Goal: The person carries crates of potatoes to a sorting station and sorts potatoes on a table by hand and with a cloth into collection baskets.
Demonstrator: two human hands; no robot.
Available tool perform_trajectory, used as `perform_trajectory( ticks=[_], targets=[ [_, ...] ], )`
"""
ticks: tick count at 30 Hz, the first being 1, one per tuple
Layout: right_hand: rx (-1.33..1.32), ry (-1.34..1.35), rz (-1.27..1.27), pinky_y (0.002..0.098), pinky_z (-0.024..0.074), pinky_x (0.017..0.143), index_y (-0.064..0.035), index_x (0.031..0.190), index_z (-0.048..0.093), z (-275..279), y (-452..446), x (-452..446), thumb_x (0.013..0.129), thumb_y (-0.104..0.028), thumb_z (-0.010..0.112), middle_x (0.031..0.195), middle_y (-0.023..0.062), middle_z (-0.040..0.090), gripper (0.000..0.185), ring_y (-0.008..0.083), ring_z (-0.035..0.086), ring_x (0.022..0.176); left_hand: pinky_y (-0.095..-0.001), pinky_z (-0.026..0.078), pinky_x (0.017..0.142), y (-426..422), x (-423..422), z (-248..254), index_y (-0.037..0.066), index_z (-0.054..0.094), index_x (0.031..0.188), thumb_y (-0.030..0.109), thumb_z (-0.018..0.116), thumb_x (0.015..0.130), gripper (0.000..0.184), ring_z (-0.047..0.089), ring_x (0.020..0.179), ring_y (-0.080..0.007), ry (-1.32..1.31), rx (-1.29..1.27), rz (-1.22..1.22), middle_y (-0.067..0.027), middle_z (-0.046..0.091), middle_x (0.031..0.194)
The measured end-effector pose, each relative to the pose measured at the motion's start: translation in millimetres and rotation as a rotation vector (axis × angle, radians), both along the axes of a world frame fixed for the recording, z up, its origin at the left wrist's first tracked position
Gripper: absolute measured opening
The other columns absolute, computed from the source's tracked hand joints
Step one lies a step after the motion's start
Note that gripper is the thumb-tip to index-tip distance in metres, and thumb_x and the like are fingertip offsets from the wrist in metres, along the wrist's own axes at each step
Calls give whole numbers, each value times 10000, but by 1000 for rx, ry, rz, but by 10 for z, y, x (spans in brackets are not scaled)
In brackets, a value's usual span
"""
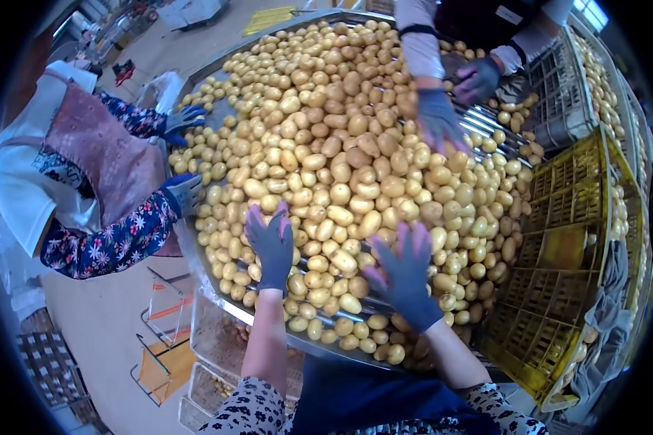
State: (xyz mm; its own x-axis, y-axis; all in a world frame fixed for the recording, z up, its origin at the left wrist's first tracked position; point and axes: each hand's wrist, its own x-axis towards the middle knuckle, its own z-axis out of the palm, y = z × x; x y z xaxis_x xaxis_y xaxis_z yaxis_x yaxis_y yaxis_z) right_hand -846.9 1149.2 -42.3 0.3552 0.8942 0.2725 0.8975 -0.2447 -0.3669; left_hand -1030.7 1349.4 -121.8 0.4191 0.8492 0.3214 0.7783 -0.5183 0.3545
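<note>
A broad heap of washed potatoes (341,192) covers a metal sorting table with rollers. My left hand (272,246), in a grey glove with pink fingertips, lies on the potatoes near the front left, its fingers spread. My right hand (405,272), gloved the same way, rests on the heap to the right with fingers apart. Neither hand is wrapped around a potato. Between my hands lie several loose potatoes, and bare metal rollers (328,317) show near the front edge.
Across the table, a co-worker's gloved hand (440,119) reaches into the potatoes. At left, another person's blue-gloved hands (184,122) touch the heap's edge. A yellow crate (559,246) stands at right beside a grey crate (562,90). White crates (221,337) sit below the front left edge.
</note>
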Motion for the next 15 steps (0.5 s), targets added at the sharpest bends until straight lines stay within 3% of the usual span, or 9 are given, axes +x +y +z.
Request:
perform_trajectory(
  ticks=[1,3,4,6,9,11,12,14,15],
  targets=[
    [138,80,134,551,354,955,-139,1210,525,351,151,-85,788,-254,656,1226,161,452,457,384,402,1182,-553,174,1081,10,14,1,222,557,1277,379,510,916,396,252,1320,-426,10,-5,-16,-214,325,1425],
    [141,581,626,352,490,662,-107,1140,532,796,331,-450,785,-140,602,829,67,552,364,255,593,783,-544,164,1086,48,8,28,223,599,1220,366,516,909,352,242,1328,-414,40,-100,21,-205,330,1424],
    [222,629,808,359,478,602,-93,1086,550,862,259,-680,796,-119,569,841,97,557,292,265,572,687,-540,163,1084,105,-4,35,210,603,1203,362,525,903,345,254,1322,-410,48,-124,16,-188,355,1409],
    [182,710,997,389,487,608,-91,1036,582,1098,176,-857,855,-195,506,753,104,581,222,293,609,739,-526,187,1079,221,-91,-36,195,615,1187,317,538,903,319,286,1301,-402,-6,-148,-42,-189,404,1363],
    [-55,746,835,395,473,580,-117,1063,576,888,236,-719,864,-288,535,731,119,604,265,279,611,678,-495,253,1058,210,-111,182,139,607,1189,231,573,889,316,343,1276,-362,81,-157,-90,-157,477,1295],
    [-535,714,469,372,485,658,-103,1028,581,533,178,-440,894,-243,496,757,88,637,212,279,631,737,-518,199,1062,128,-109,100,166,581,1237,334,563,889,387,337,1292,-317,132,41,-47,-86,475,1327],
    [-216,367,501,377,484,678,-96,1081,582,308,-79,-291,889,-258,517,834,76,662,260,261,630,761,-514,250,1058,30,26,368,149,571,1245,280,573,890,378,387,1268,-313,39,98,-147,-105,497,1304],
    [36,365,379,364,483,667,-89,1214,554,229,-425,-86,890,-229,530,926,84,662,354,253,617,753,-492,285,1051,-58,260,438,150,569,1247,250,575,889,372,407,1255,-323,-80,-82,-310,-116,492,1310],
    [-42,422,272,370,490,672,-84,1232,545,251,-572,-27,871,-193,550,954,92,650,376,266,612,773,-471,320,1044,-128,358,461,150,567,1249,220,577,888,368,426,1241,-332,-191,-252,-451,-128,488,1317]
  ],
)
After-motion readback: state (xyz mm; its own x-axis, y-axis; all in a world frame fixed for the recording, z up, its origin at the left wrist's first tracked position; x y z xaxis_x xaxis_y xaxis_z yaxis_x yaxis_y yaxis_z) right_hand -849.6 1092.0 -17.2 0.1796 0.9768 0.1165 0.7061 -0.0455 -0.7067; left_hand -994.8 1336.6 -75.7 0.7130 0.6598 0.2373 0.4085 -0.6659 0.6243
